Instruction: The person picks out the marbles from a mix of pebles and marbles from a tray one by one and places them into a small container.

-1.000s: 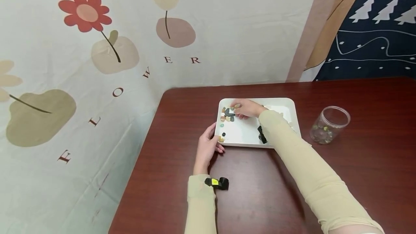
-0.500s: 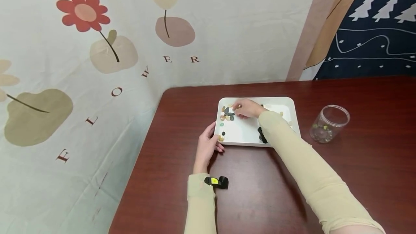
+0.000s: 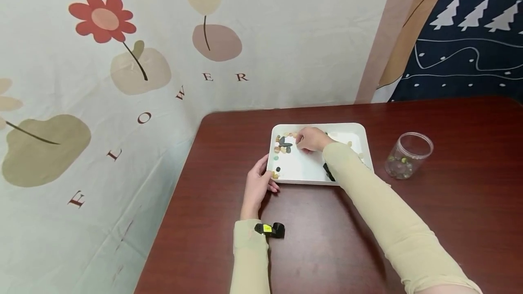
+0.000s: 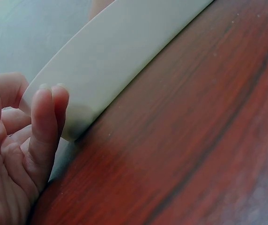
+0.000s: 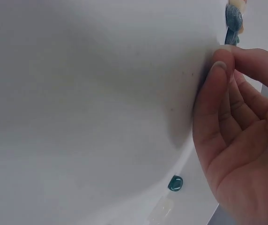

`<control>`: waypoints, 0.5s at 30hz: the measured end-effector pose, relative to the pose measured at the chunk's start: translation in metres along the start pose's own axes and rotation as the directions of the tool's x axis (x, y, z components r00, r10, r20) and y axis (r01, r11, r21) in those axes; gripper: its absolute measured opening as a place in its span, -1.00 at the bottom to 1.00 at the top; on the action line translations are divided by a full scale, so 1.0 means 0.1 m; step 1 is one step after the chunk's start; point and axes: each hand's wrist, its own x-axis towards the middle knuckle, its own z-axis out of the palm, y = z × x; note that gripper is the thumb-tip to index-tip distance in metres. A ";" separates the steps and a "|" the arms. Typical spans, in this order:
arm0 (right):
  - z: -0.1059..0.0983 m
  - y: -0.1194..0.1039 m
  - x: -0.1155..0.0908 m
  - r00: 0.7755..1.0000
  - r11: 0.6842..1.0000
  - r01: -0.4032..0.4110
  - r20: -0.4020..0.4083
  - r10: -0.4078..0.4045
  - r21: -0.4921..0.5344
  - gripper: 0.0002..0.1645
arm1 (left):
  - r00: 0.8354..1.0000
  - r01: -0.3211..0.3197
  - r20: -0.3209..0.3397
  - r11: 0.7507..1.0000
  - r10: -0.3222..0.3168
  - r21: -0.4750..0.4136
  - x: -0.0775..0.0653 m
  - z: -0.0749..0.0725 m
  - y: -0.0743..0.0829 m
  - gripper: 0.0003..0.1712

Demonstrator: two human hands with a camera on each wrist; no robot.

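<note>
A white tray lies on the table. My left hand grips its near left corner, thumb over the rim; in the left wrist view, fingers bend against the tray's outer wall. My right hand reaches into the tray, thumb and index fingertips brought together close over its floor. I cannot tell whether a stone sits between them. Just left of these fingertips lies a cluster with dark grey stones; in the right wrist view a blue-grey stone shows beyond them.
A clear plastic jar with several stones in its bottom stands right of the tray. Loose stones lie along the tray's left side, among them a black stone and a green stone. A teal stone shows in the right wrist view.
My right hand has drawn slightly right from the stone cluster, uncovering small pale and orange stones at the tray's far edge. My left hand keeps its hold on the corner.
</note>
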 end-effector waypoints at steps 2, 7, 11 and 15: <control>0.00 0.00 -0.01 1.000 1.000 -0.002 0.013 0.002 -0.005 -0.86 | 1.000 -0.006 -0.012 1.000 0.006 0.000 0.03 -0.02 -0.07 -0.33; -0.04 -0.01 -0.04 1.000 1.000 0.001 0.027 -0.002 0.022 -0.89 | 1.000 -0.013 -0.022 1.000 0.013 0.011 0.02 -0.02 -0.08 -0.34; -0.07 0.00 -0.05 1.000 0.999 0.018 0.005 -0.018 0.045 -0.88 | 1.000 -0.004 -0.018 1.000 0.004 0.005 0.02 -0.02 -0.06 -0.34; -0.09 0.00 -0.07 1.000 0.998 0.012 0.000 -0.012 0.055 -0.86 | 1.000 0.008 0.004 1.000 -0.008 -0.004 0.02 -0.03 -0.05 -0.33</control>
